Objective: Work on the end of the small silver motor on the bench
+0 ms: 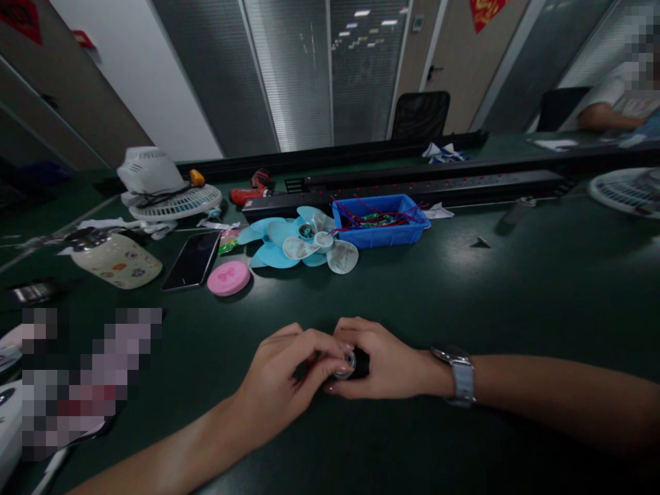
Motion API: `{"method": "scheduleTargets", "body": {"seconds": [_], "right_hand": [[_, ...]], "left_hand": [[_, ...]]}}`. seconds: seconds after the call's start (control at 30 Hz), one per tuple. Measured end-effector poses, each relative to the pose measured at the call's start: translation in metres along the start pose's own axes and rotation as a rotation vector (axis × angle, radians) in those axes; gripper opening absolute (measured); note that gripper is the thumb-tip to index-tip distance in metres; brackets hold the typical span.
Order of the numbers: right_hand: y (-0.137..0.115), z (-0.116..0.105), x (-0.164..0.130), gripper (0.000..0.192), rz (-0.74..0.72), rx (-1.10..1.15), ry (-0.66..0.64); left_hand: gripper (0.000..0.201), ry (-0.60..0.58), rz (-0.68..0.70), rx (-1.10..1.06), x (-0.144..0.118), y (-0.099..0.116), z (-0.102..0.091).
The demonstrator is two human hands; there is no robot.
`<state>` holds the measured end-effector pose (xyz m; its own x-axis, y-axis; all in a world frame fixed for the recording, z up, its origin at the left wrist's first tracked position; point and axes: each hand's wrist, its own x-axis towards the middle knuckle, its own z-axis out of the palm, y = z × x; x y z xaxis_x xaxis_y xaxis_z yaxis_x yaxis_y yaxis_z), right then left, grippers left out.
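Near the front middle of the table, my right hand (386, 361) is wrapped round a small black cylindrical part (361, 363) with a silvery round end. The thumb and fingers of my left hand (286, 368) are pinched at that silvery end, facing the right hand. My fingers cover much of the part, so its exact kind cannot be made out. Beyond the hands lie light blue fan blades (276, 254) with greyish-white blades (343, 256) on top, touching or close to a blue plastic bin (381, 234) of red wires and green circuit boards.
Left of the fan blades are a pink round case (229, 278), a phone (193, 260) and a cream patterned bottle (116, 260). Behind stand a white fan (175, 199), a red power drill (252, 189) and a long black rail (443, 182). A person (619, 103) sits at far right.
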<state>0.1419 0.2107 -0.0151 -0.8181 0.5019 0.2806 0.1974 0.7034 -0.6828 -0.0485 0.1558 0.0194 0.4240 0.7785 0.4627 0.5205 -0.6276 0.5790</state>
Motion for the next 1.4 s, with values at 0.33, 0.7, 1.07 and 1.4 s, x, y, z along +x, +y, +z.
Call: {"method": "scheduleTargets", "body": {"seconds": [0.33, 0.7, 1.07, 1.4], "right_hand": [[-0.0004, 0.0011, 0.0000, 0.028, 0.035, 0.028, 0.018], [-0.0007, 0.0029, -0.0006, 0.024, 0.036, 0.059, 0.033], [-0.0009, 0.0028, -0.0004, 0.029, 0.047, 0.063, 0.038], [-0.0013, 0.0008, -0.0005, 0.026, 0.065, 0.032, -0.005]], "left_hand": [[0.009, 0.005, -0.018, -0.022, -0.0007, 0.0007, 0.0025], [0.014, -0.006, 0.015, 0.014, -0.0069, -0.0017, 0.0077], [0.017, -0.007, 0.020, -0.038, -0.0048, -0.0014, 0.0065], [0.018, 0.108, 0.064, -0.075, -0.0036, -0.0016, 0.0076]]}}
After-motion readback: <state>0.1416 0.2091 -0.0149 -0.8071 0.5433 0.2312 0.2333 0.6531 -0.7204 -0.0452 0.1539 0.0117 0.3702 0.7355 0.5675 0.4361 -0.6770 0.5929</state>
